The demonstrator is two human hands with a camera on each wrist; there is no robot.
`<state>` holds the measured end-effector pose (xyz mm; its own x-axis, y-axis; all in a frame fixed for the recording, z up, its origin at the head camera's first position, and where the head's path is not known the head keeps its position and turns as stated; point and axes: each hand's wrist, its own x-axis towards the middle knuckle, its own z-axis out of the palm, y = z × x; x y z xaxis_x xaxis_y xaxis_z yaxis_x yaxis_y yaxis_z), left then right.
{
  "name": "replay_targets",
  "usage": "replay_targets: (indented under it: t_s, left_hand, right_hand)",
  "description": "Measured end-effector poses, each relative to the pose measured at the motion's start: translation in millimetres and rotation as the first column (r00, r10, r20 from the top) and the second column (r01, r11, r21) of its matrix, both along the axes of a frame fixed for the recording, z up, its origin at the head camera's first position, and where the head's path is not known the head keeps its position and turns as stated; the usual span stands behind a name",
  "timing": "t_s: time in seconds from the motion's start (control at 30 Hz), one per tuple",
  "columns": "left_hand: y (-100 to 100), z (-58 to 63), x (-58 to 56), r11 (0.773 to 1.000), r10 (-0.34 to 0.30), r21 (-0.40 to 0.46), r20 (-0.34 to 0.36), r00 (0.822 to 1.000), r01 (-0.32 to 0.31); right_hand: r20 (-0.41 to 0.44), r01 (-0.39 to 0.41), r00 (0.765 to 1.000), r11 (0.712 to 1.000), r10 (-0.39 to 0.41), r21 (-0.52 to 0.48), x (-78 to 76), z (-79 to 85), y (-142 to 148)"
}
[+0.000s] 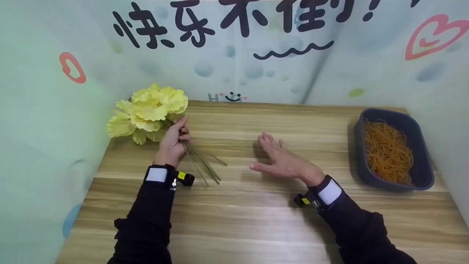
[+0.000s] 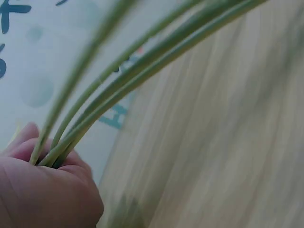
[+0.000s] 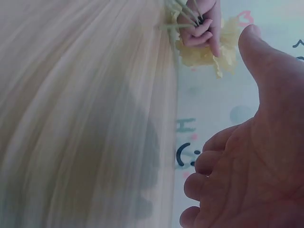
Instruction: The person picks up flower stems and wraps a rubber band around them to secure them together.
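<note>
My left hand (image 1: 173, 143) grips a bunch of yellow artificial-looking flowers (image 1: 148, 110) by their green stems (image 1: 200, 161). The ruffled blooms lie to the upper left of the fist, and the stem ends fan out toward the lower right. In the left wrist view, several stems (image 2: 128, 78) come out of the curled left hand (image 2: 52, 190). My right hand (image 1: 280, 157) hovers over the middle of the table with its thumb spread and nothing in it. The right wrist view shows its bare palm (image 3: 266, 166), with the flowers (image 3: 228, 47) and left hand beyond.
A dark blue plastic bin (image 1: 421, 146) at the right of the table holds many orange-brown rubber bands (image 1: 386, 154). Behind the wood-grain table (image 1: 234, 212) stands a printed wall covering (image 1: 234, 69), with another pale panel along the left side.
</note>
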<state>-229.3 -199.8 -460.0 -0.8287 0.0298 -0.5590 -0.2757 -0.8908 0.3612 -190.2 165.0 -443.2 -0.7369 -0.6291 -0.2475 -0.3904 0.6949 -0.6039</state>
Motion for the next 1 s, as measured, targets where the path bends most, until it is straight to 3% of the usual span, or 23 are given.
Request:
replay_targets:
  t_s: [0.13,0.17,0.23,0.37,0.4,0.43,0.67,0.83,1.0]
  left_hand:
    - [18.0,3.9,4.4,0.996,0.093,-0.008,-0.067,0.993,-0.094]
    - [18.6,-6.2,-0.4,0.994,0.109,0.013,-0.094,0.990,-0.108]
    - [28.1,-4.4,2.4,0.986,0.163,0.013,-0.138,0.977,-0.163]
    - [48.1,0.9,9.8,0.966,0.257,0.029,-0.198,0.946,-0.256]
    - [57.8,13.2,17.9,0.960,0.276,0.008,-0.205,0.939,-0.280]
    - [63.2,14.6,19.9,0.959,0.280,0.014,-0.215,0.936,-0.283]
    - [98.2,20.2,33.2,0.976,0.215,0.098,-0.291,0.932,-0.195]
    - [117.2,25.7,42.7,0.981,0.170,0.156,-0.382,0.908,-0.118]
    - [125.6,31.6,49.7,0.978,0.144,0.199,-0.427,0.893,-0.063]
  right_hand:
    - [-0.013,-0.003,1.000,1.000,0.002,-0.028,3.9,8.6,-6.7]
    - [-0.021,-0.006,1.000,0.999,0.005,-0.036,5.1,10.8,-8.6]
    - [-0.030,-0.015,0.999,0.999,0.013,-0.051,8.1,15.2,-13.0]
    - [-0.048,-0.036,0.998,0.997,0.033,-0.065,14.9,23.2,-23.7]
    - [-0.055,-0.037,0.998,0.997,0.034,-0.064,16.8,25.4,-26.5]
    - [-0.065,-0.038,0.997,0.998,0.034,-0.059,18.6,27.5,-29.3]
    - [-0.168,-0.038,0.985,0.999,0.041,0.018,26.3,32.5,-45.9]
    - [-0.206,-0.021,0.978,0.996,0.037,0.082,27.8,27.0,-50.0]
    - [-0.267,-0.031,0.963,0.998,0.044,0.053,30.1,23.9,-47.0]
